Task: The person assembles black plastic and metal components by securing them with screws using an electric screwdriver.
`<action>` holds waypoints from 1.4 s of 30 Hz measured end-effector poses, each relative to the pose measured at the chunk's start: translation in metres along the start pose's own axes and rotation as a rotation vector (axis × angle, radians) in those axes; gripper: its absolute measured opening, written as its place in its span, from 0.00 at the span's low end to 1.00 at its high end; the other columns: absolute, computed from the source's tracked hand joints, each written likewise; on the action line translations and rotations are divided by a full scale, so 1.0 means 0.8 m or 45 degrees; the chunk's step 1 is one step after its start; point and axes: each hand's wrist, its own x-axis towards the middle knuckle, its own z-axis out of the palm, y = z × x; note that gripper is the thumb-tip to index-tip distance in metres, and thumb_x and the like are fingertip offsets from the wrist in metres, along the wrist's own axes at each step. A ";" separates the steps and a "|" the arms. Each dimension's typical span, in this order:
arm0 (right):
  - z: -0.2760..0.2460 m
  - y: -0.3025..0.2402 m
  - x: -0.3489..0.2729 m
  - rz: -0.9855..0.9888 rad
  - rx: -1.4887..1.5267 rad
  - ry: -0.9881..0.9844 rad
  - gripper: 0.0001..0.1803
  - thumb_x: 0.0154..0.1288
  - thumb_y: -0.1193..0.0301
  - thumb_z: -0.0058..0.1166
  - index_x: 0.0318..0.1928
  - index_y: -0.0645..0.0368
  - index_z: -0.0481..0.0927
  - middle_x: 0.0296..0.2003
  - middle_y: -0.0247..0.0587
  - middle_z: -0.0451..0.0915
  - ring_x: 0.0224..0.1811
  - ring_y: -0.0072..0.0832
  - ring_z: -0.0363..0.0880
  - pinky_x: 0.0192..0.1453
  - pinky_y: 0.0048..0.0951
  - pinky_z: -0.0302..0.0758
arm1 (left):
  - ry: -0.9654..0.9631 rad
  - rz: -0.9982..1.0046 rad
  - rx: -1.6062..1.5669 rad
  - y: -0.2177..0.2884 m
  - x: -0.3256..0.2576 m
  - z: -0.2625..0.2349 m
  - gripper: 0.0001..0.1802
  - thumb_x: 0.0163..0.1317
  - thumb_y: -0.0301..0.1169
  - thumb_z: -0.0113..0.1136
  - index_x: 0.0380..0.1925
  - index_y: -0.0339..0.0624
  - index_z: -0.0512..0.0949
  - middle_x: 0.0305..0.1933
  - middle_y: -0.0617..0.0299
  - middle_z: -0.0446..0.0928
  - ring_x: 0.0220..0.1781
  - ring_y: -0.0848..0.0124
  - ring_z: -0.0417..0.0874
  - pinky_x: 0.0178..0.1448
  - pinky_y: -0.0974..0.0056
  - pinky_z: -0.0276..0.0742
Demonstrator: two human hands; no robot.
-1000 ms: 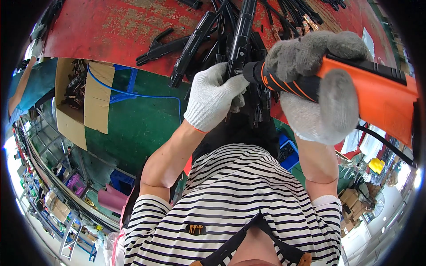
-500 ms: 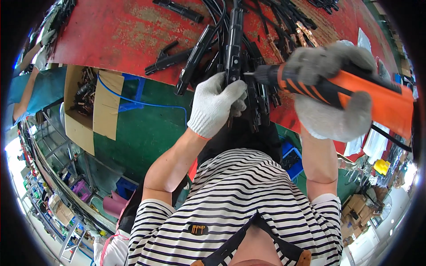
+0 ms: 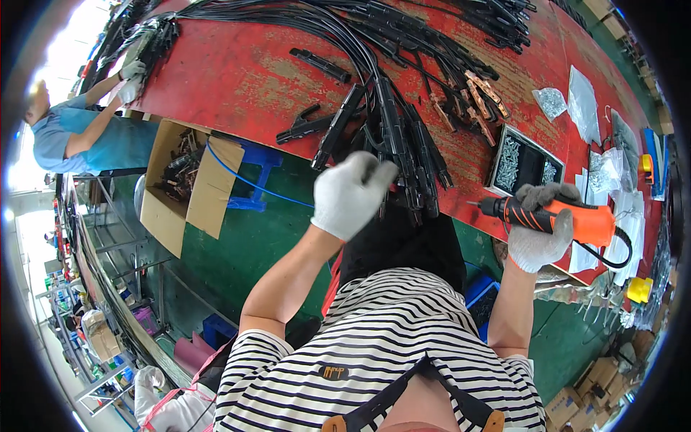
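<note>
Black cabled handles (image 3: 394, 140): bunched at the near edge of the red table (image 3: 237, 79), lower ends overhanging it; cables trailed toward the far left corner. Electric screwdriver (image 3: 596, 226), orange and black: held above the near edge, right of the handles, bit pointed left, clear of them.

Open box (image 3: 531, 167) set near the right end of the near edge; silver screws (image 3: 508, 155) contained in its left part, more at the right. Cardboard box (image 3: 165, 216) placed below the near edge, at left, filled with copper-coloured and black parts (image 3: 183, 169). Blue bin (image 3: 481, 289) below the table; dark contents not made out.

Right hand (image 3: 541, 234), gloved: fingers wrapped around the screwdriver, forearm raised. Left hand (image 3: 353, 194), gloved: elbow bent, fingers half-curled beside the handles, blurred; contact or grip cannot be told.
</note>
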 end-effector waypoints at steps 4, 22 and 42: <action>-0.026 -0.020 -0.019 -0.030 0.018 0.035 0.22 0.68 0.57 0.62 0.55 0.54 0.75 0.38 0.38 0.78 0.32 0.29 0.76 0.47 0.39 0.71 | 0.418 0.024 0.135 -0.044 0.049 -0.019 0.22 0.67 0.46 0.68 0.47 0.39 0.86 0.40 0.45 0.87 0.43 0.53 0.90 0.51 0.55 0.82; -0.070 -0.010 -0.048 0.141 -0.084 0.409 0.22 0.66 0.59 0.63 0.55 0.55 0.74 0.37 0.36 0.78 0.32 0.26 0.76 0.48 0.36 0.73 | 0.235 -0.596 0.472 -0.098 0.297 -0.023 0.44 0.60 0.67 0.61 0.55 0.35 0.86 0.57 0.37 0.85 0.61 0.46 0.87 0.63 0.48 0.81; -0.150 0.052 -0.056 0.473 0.277 0.525 0.15 0.76 0.61 0.55 0.56 0.51 0.75 0.33 0.32 0.77 0.30 0.24 0.74 0.42 0.36 0.74 | 0.312 0.390 -0.086 0.022 0.140 -0.038 0.23 0.58 0.33 0.75 0.51 0.35 0.80 0.38 0.62 0.85 0.40 0.76 0.84 0.47 0.66 0.82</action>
